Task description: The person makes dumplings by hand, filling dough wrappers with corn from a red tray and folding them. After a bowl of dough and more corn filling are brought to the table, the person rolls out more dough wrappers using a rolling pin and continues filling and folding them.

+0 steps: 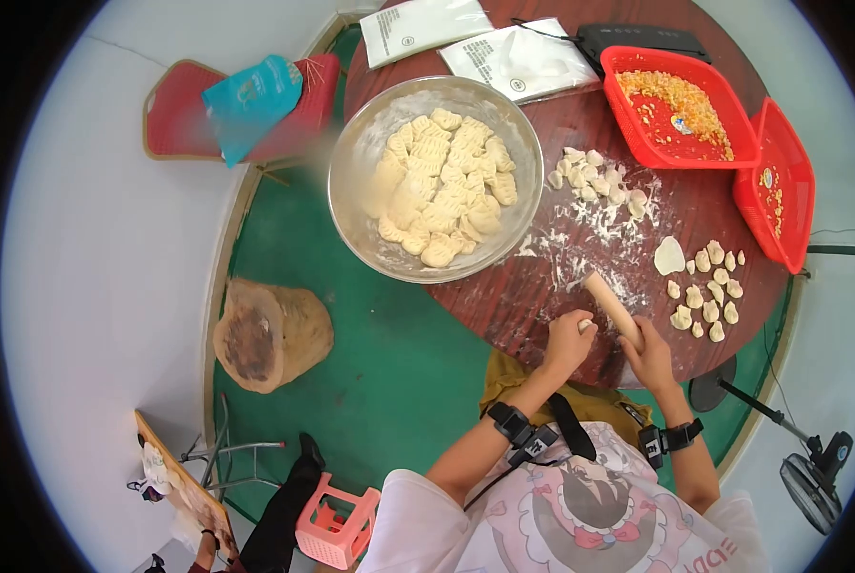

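Note:
My left hand (568,344) is closed on a small piece of dough (585,326) above the near part of the round table (504,310). Just right of it, my right hand (649,351) grips the near end of a wooden rolling pin (612,307), which points away and to the left. Beyond the pin, flour (590,239) is scattered over the wood. A flat round wrapper (669,256) lies to the right, beside several small shaped dough pieces (716,308). More dough pieces (594,177) form a pile farther back. A large metal bowl (344,215) on the left holds many pleated dumplings (446,177).
Red baskets (633,134) (798,191) with yellow bits stand at the right. White packages (518,59) and a black device (642,40) lie at the back. A wood stump (273,334), a pink stool (337,525), a red chair (174,110) and another person's leg (289,511) surround the floor.

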The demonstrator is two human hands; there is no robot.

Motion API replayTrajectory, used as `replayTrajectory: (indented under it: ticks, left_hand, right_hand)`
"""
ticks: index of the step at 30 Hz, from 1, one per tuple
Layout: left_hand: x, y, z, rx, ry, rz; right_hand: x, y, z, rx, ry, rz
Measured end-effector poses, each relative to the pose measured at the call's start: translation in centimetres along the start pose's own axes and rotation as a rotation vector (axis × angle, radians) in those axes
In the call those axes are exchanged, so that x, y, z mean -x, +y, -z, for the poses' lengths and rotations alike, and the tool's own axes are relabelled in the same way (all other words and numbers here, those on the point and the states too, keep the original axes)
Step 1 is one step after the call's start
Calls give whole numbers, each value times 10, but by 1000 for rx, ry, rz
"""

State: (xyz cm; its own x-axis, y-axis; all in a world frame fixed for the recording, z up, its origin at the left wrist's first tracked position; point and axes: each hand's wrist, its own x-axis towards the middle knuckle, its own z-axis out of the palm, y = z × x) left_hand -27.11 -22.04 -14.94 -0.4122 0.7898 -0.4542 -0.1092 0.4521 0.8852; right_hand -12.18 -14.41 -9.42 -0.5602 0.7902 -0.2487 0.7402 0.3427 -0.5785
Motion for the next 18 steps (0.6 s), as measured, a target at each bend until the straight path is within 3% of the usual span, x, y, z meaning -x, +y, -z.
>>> replayTrajectory:
  ticks: [3, 10, 16, 18]
  left_hand:
    - [3, 10, 2, -200, 59, -32]
    - [-8, -5, -9, -178, 6, -172]
    - [-6, -9, -16, -134, 82, -251]
    - [-11, -14, -11, -255, 41, -289]
  right_hand:
    - [-2, -2, 3, 10, 7, 17]
    - [-1, -1, -1, 7, -4, 55]
    - [1, 0, 5, 21, -11, 45]
    - [1, 7, 4, 76, -35, 43]
